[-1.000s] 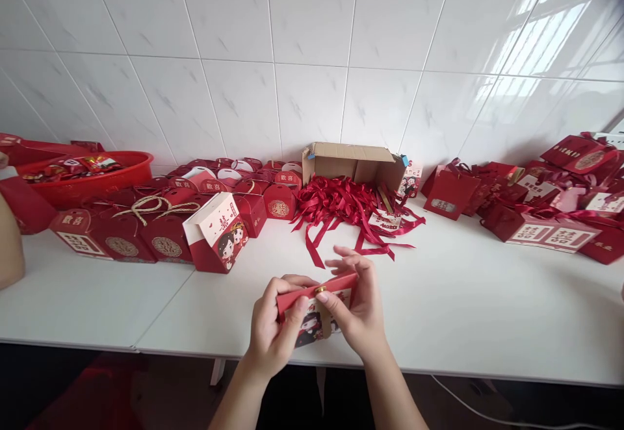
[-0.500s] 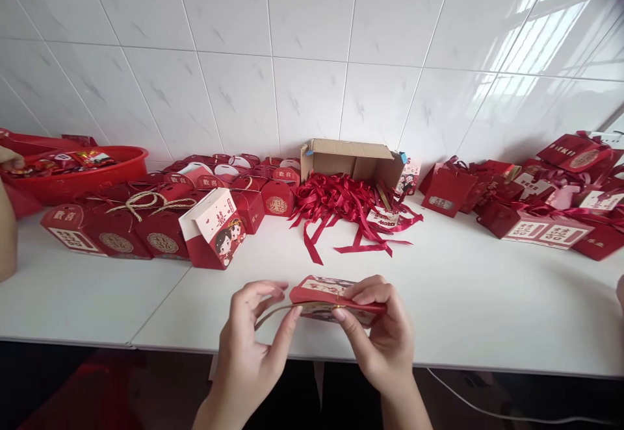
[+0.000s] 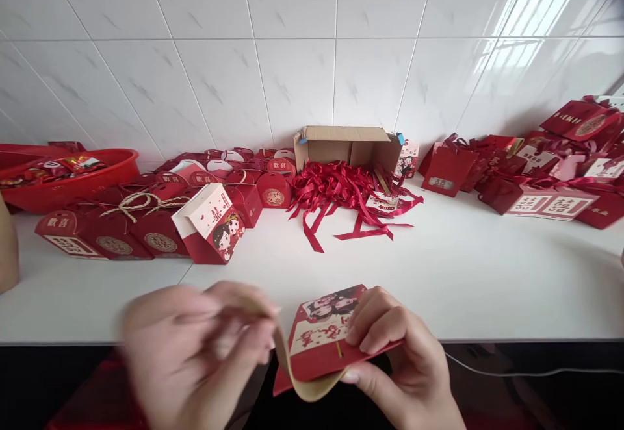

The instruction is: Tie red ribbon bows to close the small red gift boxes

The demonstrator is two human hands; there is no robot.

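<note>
My right hand (image 3: 404,352) grips a small red candy box (image 3: 319,336) printed with cartoon figures and red characters on a pale panel, fingers on top and thumb underneath. The box is tilted, near the table's front edge. A tan-gold ribbon (image 3: 312,392) passes at a small slot in the box and curves below it. Blurred by motion, my left hand (image 3: 195,345) is closed on the ribbon's other end, left of the box. Part of the ribbon is hidden behind the left fingers.
An open cardboard carton (image 3: 346,134) spills dark red ribbons (image 3: 336,193) onto the white table (image 3: 468,274). Assembled red boxes (image 3: 160,241) tied with cord stand at left, near a red basin (image 3: 73,186) of sweets. More red boxes (image 3: 526,199) are piled at right. Another person's arm (image 3: 7,248) shows at far left.
My left hand has moved left and drawn the ribbon out into a loop. The box has tilted and come nearer, so its printed face shows more. The view has shifted slightly.
</note>
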